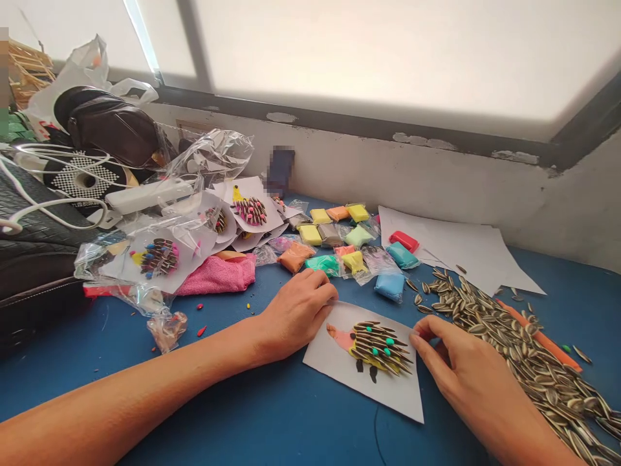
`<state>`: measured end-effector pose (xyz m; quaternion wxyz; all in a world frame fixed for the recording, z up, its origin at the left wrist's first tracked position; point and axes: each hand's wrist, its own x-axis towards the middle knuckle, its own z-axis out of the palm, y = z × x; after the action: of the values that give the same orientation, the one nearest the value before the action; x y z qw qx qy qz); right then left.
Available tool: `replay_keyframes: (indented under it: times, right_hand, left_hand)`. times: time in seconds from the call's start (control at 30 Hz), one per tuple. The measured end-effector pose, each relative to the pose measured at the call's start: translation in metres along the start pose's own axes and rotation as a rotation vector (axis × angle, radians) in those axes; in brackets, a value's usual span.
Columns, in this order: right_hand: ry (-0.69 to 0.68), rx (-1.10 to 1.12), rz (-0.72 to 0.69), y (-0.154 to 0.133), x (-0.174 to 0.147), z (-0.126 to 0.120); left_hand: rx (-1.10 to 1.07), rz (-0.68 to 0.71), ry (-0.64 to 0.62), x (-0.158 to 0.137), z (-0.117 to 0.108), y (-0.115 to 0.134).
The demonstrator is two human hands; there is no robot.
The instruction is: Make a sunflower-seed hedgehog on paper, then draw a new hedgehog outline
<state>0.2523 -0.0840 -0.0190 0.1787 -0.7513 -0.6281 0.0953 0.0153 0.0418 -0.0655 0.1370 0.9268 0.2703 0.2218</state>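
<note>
A white sheet of paper [330, 359] lies in front of me on the blue table. It bears a hedgehog picture [381, 346] with a pinkish clay head, a yellow clay body, sunflower-seed spines, green clay dots and black feet. My left hand [298, 314] is closed at the paper's upper left corner, its fingers curled and its fingertips partly hidden. At the right edge, my right hand [458, 362] pinches the same sheet between thumb and forefinger. Loose sunflower seeds [485, 310] are spread beside and beyond my right hand.
Several wrapped clay packets [320, 234] lie behind the paper. Blank white sheets [460, 243] rest at the back right. An orange strip [538, 334] lies among the seeds. Finished hedgehog pictures [250, 210], a pink cloth [218, 275] and a black bag [39, 259] crowd the left.
</note>
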Motion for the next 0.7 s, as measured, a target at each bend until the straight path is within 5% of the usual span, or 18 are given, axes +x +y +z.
replay_keyframes:
  times: [0.47, 0.7]
  right_hand:
    - [-0.363, 0.441, 0.232, -0.003, 0.002, 0.001]
    - [-0.414, 0.631, 0.320, -0.008, 0.004, -0.001]
  left_hand:
    - [-0.143, -0.063, -0.009, 0.006, -0.001, -0.007]
    - [-0.354, -0.146, 0.026, 0.006, -0.013, 0.000]
